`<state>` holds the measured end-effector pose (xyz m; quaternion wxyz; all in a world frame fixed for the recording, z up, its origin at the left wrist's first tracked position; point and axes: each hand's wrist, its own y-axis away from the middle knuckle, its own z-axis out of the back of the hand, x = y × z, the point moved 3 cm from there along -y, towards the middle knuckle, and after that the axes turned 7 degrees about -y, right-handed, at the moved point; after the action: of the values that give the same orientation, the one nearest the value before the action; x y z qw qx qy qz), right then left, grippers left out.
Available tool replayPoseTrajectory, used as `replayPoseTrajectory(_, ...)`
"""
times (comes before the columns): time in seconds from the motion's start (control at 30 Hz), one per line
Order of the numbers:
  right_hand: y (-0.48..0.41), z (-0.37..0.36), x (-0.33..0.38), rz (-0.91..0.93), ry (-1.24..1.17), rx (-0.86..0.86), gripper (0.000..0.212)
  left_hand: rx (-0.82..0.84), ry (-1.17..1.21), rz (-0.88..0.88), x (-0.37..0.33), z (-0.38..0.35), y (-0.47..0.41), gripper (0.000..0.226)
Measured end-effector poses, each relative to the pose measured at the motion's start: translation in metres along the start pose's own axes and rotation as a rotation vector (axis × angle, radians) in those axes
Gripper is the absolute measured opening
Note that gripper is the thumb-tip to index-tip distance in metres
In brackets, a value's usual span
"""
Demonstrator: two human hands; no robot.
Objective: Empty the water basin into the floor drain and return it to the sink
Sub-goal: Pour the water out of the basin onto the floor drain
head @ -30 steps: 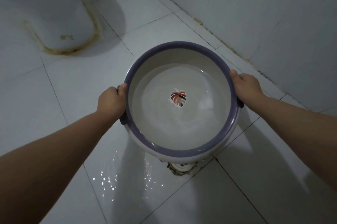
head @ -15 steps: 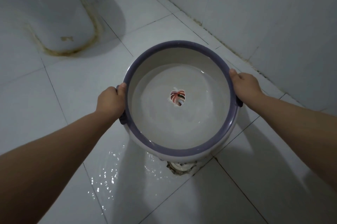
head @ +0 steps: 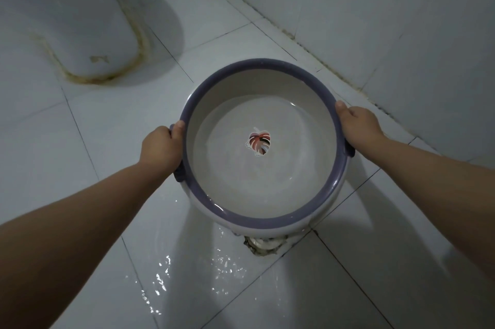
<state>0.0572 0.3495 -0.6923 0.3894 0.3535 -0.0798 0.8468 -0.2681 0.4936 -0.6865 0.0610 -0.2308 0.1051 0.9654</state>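
Both hands, left grip (head: pixel 160 147) and right grip (head: pixel 359 125), clasp the round basin (head: pixel 267 184) by its rim, mouth upward, tipped toward the floor drain (head: pixel 263 244).

More water (head: pixel 187 272) has spread across the floor tiles (head: pixel 80 141)

Both bare forearms reach forward and converge from the lower corners of the view. The left hand (head: pixel 160 147) is curled closed, thumb up top, knuckles toward the camera. The right hand (head: pixel 357 125) is likewise clenched, thumb lying flat and pointing inward, wrist slightly bent.
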Motion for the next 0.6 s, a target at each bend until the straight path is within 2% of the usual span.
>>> replayPoseTrajectory(0.6, 0.0002, 0.0052, -0.0014, 0.001, -0.030, 0.003, 0.054, -0.011, -0.022, -0.023, -0.0022, -0.0010, -0.0012, 0.057)
